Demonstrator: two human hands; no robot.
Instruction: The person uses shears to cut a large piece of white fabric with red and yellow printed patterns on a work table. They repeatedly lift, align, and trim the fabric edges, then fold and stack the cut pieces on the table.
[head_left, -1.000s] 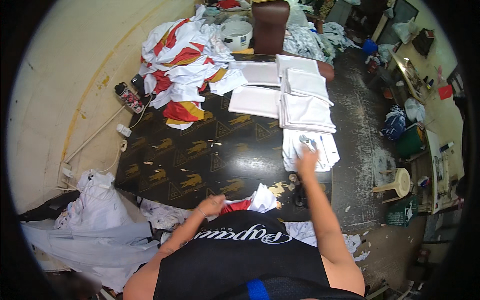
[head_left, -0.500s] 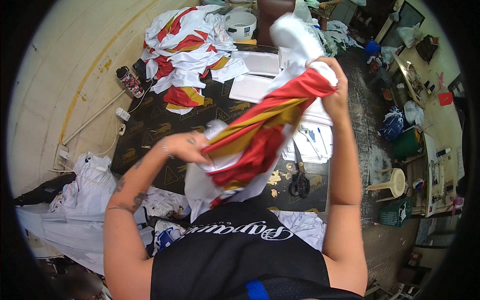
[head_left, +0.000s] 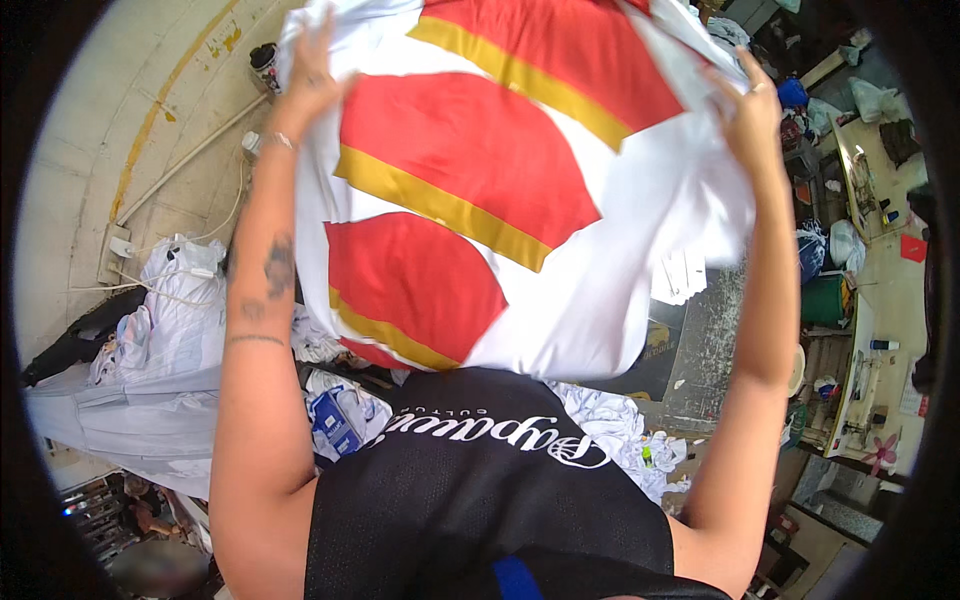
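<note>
Between your two raised hands, the white cloth with red and gold stripes [head_left: 500, 190] hangs spread out, hiding the table. Your left hand [head_left: 305, 80] grips its upper left edge, and your right hand [head_left: 750, 110] grips the upper right edge.

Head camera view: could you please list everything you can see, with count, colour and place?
cloth panel: one, white with red patches edged in gold, held spread out across the upper middle
grey-white fabric heap: one, lower left on the floor
bottle: one, dark-topped, upper left by the wall
power strip: one, white, left wall
dark table: one, mostly hidden behind the cloth, right of centre
green bin: one, far right
black top: one, worn by the person, bottom centre
left hand: gripping the cloth's upper left edge
right hand: gripping the cloth's upper right edge
</note>
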